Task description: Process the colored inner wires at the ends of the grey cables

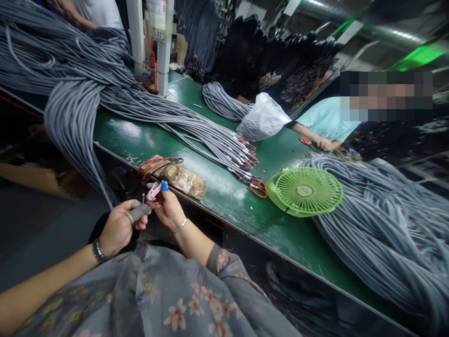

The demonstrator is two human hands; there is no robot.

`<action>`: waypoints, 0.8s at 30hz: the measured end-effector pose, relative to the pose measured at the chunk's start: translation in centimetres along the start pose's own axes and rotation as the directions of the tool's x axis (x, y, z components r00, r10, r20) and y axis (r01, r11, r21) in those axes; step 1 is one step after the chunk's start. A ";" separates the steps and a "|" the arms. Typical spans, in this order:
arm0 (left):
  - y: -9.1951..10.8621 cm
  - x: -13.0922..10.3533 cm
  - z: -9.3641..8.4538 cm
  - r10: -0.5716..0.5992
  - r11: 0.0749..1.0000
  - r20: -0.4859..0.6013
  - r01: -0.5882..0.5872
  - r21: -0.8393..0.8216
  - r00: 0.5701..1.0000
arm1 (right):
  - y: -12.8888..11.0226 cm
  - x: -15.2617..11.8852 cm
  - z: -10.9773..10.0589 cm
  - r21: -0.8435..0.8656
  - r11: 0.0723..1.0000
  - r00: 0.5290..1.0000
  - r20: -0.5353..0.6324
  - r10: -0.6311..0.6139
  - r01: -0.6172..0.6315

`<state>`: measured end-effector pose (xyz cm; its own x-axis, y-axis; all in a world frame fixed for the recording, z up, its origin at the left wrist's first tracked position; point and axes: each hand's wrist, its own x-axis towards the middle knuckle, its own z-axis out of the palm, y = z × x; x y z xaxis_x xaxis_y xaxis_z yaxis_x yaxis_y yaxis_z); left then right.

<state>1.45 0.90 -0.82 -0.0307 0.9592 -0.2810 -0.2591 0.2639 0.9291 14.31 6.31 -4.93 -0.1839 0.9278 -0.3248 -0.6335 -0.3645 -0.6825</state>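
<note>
My left hand [119,228] is closed around the end of a grey cable [139,213], whose thin coloured wires [153,205] fan out toward my right hand. My right hand [170,208] has blue wrapping on its thumb and pinches a small pinkish-white piece [153,191] just above those wires; its exact kind is unclear. Both hands are close together in front of my body, off the table's near edge. Beside them on the edge lies a tape-wrapped block [178,177] with red and black leads. The fingers of my right hand are partly hidden.
Across the green table [122,133] stretch grey cable bundles [175,114], one hanging over the front edge. A green fan [304,191], orange-handled scissors [258,188] and a plastic bag [264,117] lie farther right. A co-worker in light blue [326,117] is opposite.
</note>
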 end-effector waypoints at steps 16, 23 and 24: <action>0.0 -0.8 -0.8 0.186 0.978 -0.064 -0.179 0.112 0.980 | -0.7 -0.9 -0.7 -0.091 0.995 0.996 0.069 0.050 -0.044; -0.7 0.0 -1.0 0.214 0.965 -0.037 -0.206 0.161 0.976 | -0.6 -0.1 -0.7 -0.030 0.996 0.991 0.099 0.089 -0.086; -0.7 0.1 -1.0 0.216 0.964 -0.037 -0.206 0.168 0.976 | -0.5 0.0 -0.6 -0.020 0.996 0.992 0.089 0.085 -0.084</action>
<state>0.70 0.73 -1.71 -0.1216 0.9891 -0.0828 -0.0808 0.0733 0.9940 15.09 6.43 -4.98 -0.3034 0.8967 -0.3223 -0.6009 -0.4426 -0.6656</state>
